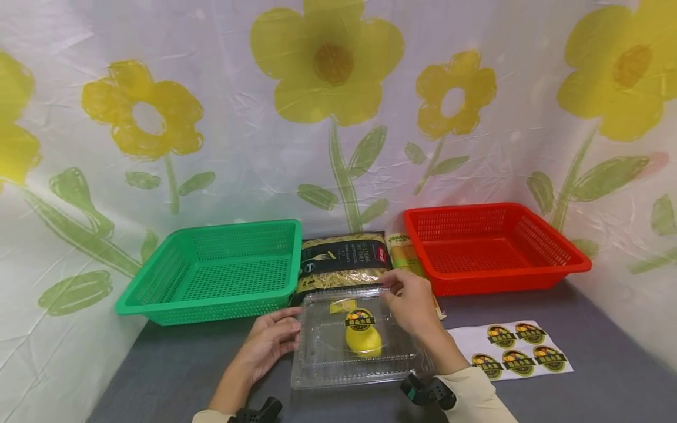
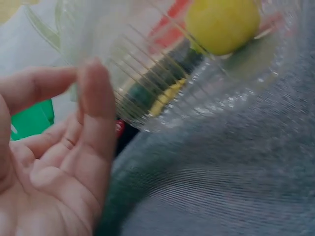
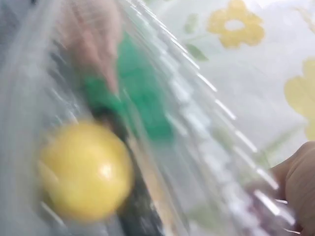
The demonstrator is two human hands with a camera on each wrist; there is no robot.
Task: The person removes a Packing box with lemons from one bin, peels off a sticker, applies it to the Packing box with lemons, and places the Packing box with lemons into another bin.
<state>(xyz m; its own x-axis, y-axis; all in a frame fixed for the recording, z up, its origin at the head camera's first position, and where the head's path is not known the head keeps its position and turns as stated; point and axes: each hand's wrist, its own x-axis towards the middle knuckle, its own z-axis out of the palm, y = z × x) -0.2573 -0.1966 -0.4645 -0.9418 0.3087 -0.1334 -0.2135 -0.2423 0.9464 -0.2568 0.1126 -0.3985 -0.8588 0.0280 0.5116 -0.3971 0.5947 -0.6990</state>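
Observation:
A clear plastic clamshell box (image 1: 328, 355) lies on the grey table with a yellow fruit like a lemon (image 1: 364, 342) inside. On its lid sits a round black-and-gold fruit sticker (image 1: 359, 319). My left hand (image 1: 271, 342) touches the box's left side with loosely bent fingers; in the left wrist view the thumb and forefinger are beside the clear wall. At the far right corner, my right hand (image 1: 411, 302) pinches the rim between thumb and fingers. The right wrist view is blurred, showing the yellow fruit (image 3: 86, 171) through the plastic and only part of that hand.
Behind the box lie a pasta bag (image 1: 344, 255) and a yellow packet (image 1: 402, 249). A green basket (image 1: 211, 308) stands left, a red basket (image 1: 497, 282) right. Near my right forearm is a white sheet (image 1: 471, 338) with several stickers. A flowered curtain (image 1: 238, 158) hangs behind.

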